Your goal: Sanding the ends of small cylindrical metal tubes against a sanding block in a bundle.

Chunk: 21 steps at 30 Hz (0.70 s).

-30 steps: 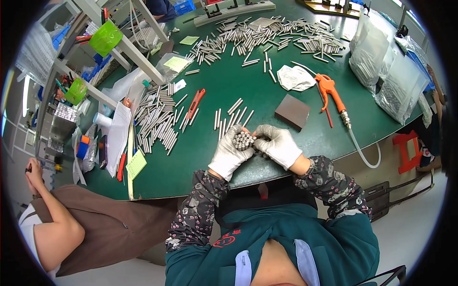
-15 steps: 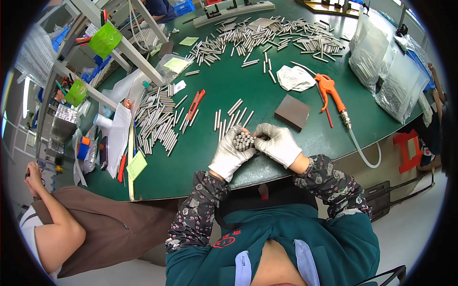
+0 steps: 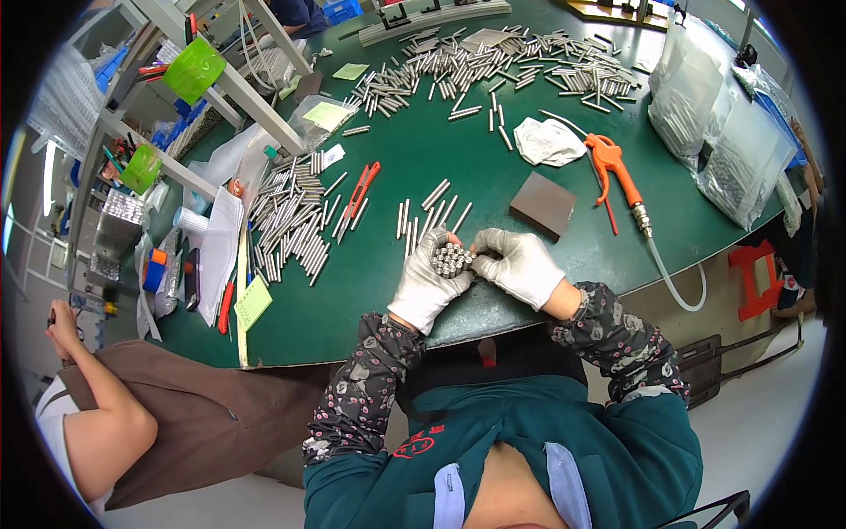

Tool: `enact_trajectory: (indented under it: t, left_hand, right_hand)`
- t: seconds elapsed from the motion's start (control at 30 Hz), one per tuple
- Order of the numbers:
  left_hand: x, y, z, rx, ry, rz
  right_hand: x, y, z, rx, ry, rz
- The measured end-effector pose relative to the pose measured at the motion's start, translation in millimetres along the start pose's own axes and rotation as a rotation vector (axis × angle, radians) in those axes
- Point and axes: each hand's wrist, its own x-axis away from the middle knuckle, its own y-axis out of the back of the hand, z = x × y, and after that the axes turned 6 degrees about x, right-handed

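My left hand (image 3: 425,284), in a white glove with bare fingertips showing, is wrapped round a bundle of metal pins (image 3: 450,259), whose round ends face up. Close against the bundle's right side is my right hand (image 3: 522,269), also gloved, its thumb and fingers pinched together. Whatever those fingertips hold is hidden. Just beyond my hands, several loose metal pins (image 3: 434,196) lie on the green tabletop (image 3: 388,304). To their left rests a red utility knife (image 3: 363,187) beside a heap of pins (image 3: 286,212).
A brown block (image 3: 542,205), white cloth (image 3: 548,143) and orange air gun (image 3: 614,167) with a hose lie to the right. More pins (image 3: 476,66) spread across the far side. Filled plastic bags (image 3: 745,167) stand at the far right. Another person's arm (image 3: 106,388) shows at left.
My right hand has shifted very slightly to the right, its fingers still by the bundle. The left hand keeps its hold on the pins. The whole view has moved a little.
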Motion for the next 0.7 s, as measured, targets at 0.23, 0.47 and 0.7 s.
enact_trajectory:
  t: [0.23,0.47,0.7]
  left_hand:
    - [1.9,-0.5,-9.5,-0.040,0.046,-0.009]
    - [0.2,0.7,-6.7,-0.025,0.071,-0.002]
    - [1.4,0.6,-4.9,0.041,0.053,-0.020]
  right_hand:
    - [-6.4,56.7,10.5,0.895,0.080,-0.223]
    - [-5.8,57.8,-12.8,0.901,0.033,-0.157]
    - [3.4,44.7,6.8,0.668,0.518,-0.076]
